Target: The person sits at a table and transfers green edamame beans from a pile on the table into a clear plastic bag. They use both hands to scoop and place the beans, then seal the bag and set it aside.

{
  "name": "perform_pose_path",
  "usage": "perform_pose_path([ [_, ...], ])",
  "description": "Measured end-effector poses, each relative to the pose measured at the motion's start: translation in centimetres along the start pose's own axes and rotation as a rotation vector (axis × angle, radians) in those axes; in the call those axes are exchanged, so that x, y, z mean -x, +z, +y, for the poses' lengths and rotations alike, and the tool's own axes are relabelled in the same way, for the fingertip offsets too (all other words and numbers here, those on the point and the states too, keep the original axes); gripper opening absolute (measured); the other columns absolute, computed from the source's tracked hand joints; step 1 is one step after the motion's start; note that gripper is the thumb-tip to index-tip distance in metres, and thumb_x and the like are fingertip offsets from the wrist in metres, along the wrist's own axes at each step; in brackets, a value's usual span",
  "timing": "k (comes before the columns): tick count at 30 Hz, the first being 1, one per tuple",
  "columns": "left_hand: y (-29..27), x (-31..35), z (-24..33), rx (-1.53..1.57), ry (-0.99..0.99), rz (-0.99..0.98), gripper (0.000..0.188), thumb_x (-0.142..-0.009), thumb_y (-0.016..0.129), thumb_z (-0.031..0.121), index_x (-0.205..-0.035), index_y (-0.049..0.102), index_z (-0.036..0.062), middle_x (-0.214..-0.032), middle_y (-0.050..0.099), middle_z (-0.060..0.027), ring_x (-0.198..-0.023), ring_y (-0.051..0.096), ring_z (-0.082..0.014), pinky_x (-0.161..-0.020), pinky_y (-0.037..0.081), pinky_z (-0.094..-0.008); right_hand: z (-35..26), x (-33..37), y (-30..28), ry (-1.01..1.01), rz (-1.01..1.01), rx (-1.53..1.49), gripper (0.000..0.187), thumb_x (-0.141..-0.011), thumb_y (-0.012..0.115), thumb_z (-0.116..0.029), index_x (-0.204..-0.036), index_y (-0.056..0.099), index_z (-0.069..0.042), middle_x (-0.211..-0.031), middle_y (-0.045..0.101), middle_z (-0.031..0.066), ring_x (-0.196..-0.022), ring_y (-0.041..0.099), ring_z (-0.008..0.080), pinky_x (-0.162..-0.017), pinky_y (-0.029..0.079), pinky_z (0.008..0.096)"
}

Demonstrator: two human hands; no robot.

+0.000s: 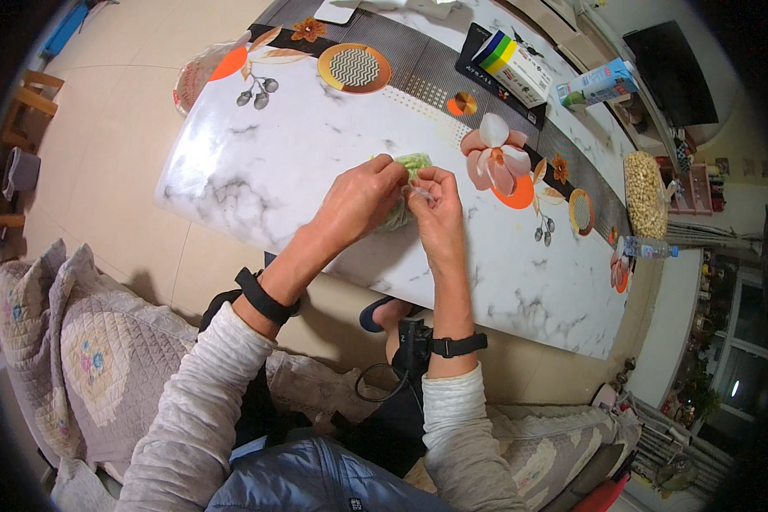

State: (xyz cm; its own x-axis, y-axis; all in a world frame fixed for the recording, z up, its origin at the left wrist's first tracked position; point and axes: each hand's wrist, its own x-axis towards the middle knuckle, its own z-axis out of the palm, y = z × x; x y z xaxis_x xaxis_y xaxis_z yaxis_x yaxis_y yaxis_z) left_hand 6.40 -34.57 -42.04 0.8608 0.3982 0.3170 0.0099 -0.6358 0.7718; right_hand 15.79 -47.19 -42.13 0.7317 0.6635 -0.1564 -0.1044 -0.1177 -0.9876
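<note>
A clear plastic bag (394,219) with something light green showing in it and above it is between my hands, over the near part of the table. My left hand (363,194) is closed on the bag from the left, its fingers bent inward. On the other side, my right hand (439,213) pinches the thin plastic between thumb and fingers. The two hands nearly meet at the fingertips. What exactly the green contents are I cannot make out, since my hands cover much of them.
The table (307,145) has a marble-and-flower cover. A striped white box (516,70), a blue drink carton (599,84), a container of pale round pieces (647,194) and a plastic bottle (647,247) stand or lie on its right and far sides. A quilted sofa (119,358) is near me.
</note>
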Motion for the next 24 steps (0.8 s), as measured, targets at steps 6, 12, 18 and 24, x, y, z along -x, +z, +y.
perform_pose_path([
  [6, -0.4, 0.1, 0.3, -0.105, 0.06, -0.06, 0.014, -0.083, 0.066, 0.01, -0.09, 0.058, 0.0003, -0.088, 0.061, -0.0165, -0.079, 0.062, -0.0376, -0.065, 0.051, -0.0427, 0.6, -0.2, 0.2, -0.073, 0.006, 0.242, 0.027, -0.091, 0.054, 0.001, -0.117, 0.051, -0.002, -0.105, 0.062, 0.0083, -0.09, 0.058, 0.0121, -0.08, 0.048, 0.0256],
  [12, 0.1, 0.2, 0.1, -0.076, -0.019, -0.066, 0.016, -0.083, 0.066, 0.012, -0.09, 0.057, -0.0002, -0.087, 0.063, -0.0179, -0.076, 0.062, -0.0398, -0.065, 0.05, -0.043, 0.6, -0.1, 0.4, -0.198, 0.021, 0.345, 0.023, -0.089, 0.056, 0.0, -0.111, 0.06, -0.002, -0.093, 0.068, 0.0104, -0.077, 0.061, 0.0135, -0.072, 0.05, 0.0287],
  [18, 0.0, -0.2, 0.1, 0.187, -0.228, -0.057, 0.017, -0.087, 0.063, 0.012, -0.093, 0.055, -0.0027, -0.081, 0.064, -0.0188, -0.068, 0.062, -0.0266, -0.064, 0.05, -0.0356, 0.7, -0.1, 0.4, -0.135, 0.0, 0.287, 0.019, -0.092, 0.057, -0.001, -0.11, 0.063, -0.002, -0.086, 0.069, 0.0073, -0.071, 0.059, 0.0107, -0.067, 0.05, 0.0273],
  [24, -0.3, -0.4, 0.6, 0.219, -0.255, 0.052, 0.017, -0.089, 0.062, 0.011, -0.096, 0.056, -0.0024, -0.081, 0.064, -0.0148, -0.069, 0.06, -0.02, -0.065, 0.05, -0.0322, 1.1, -0.1, 0.5, -0.16, -0.009, 0.159, 0.017, -0.093, 0.056, 0.0, -0.108, 0.064, 0.002, -0.087, 0.069, 0.0043, -0.076, 0.06, 0.0072, -0.07, 0.051, 0.0253],
])
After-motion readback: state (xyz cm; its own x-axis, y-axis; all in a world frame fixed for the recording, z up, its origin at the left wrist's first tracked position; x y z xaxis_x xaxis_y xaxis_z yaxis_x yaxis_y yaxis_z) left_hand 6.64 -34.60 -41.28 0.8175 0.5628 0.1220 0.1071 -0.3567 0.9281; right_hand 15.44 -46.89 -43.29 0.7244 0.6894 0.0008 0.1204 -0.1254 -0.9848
